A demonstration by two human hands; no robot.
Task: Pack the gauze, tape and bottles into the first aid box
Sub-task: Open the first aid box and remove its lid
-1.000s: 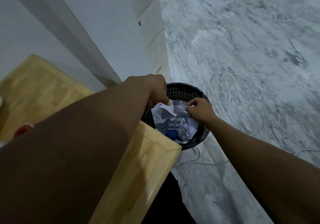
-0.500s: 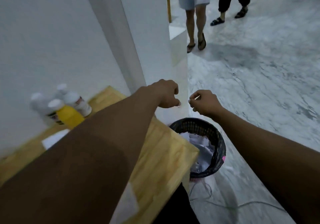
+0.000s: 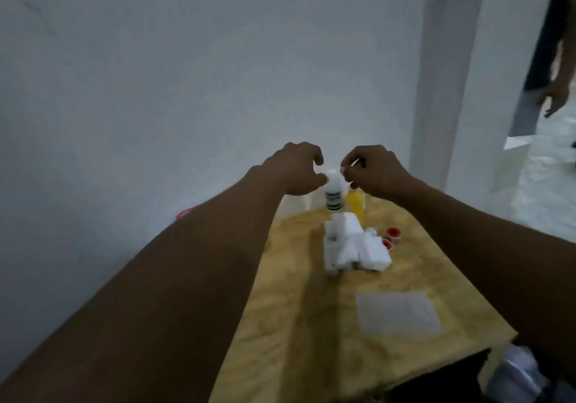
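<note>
A white bottle (image 3: 333,197) and a yellow bottle (image 3: 356,205) stand at the far end of the wooden table (image 3: 311,324). In front of them lies a pile of white gauze packs (image 3: 352,248), with two red-rimmed tape rolls (image 3: 392,233) to its right. My left hand (image 3: 296,166) hovers above the white bottle's cap, its fingers loosely curled round nothing. My right hand (image 3: 372,169) hovers beside it and pinches a small white scrap, too blurred to name. My left forearm hides a red-edged object (image 3: 187,214).
A flat pale packet (image 3: 399,315) lies near the table's front right corner. The bin with white paper (image 3: 523,377) sits on the floor at the lower right. A white wall and pillar (image 3: 436,91) stand behind the table. Another person's hand (image 3: 558,99) shows at the far right.
My view has swung left from the bin to the table. Both hands rose from the bin and now hover over the bottles.
</note>
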